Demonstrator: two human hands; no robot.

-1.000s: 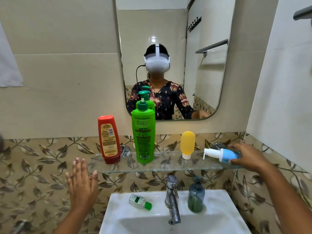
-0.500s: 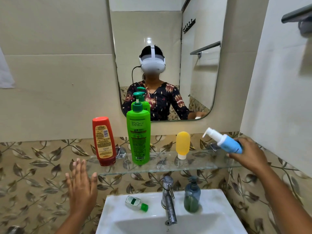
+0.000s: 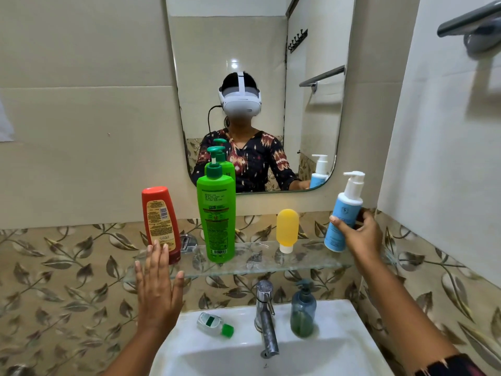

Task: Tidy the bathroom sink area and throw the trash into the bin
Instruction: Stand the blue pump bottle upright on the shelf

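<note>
- Sink area: the glass shelf (image 3: 257,263) carries our standing bottles.
- Blue pump bottle (image 3: 342,221), lying flat a second ago, we now hold nearly upright above the shelf's right end, right hand (image 3: 359,234) wrapped around it.
- Left hand (image 3: 158,291) hovers flat, empty.

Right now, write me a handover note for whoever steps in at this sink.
Right hand: gripping the blue pump bottle, nearly upright, at the right end of the glass shelf; whether its base touches the shelf is unclear.
Left hand: open, empty, in front of the shelf's left end.
On shelf, upright: red bottle, green pump bottle, yellow tube.
Left: the small green-capped bottle lies on its side on the sink rim beside the tap; dark soap dispenser stands right of it. No bin in view.
</note>
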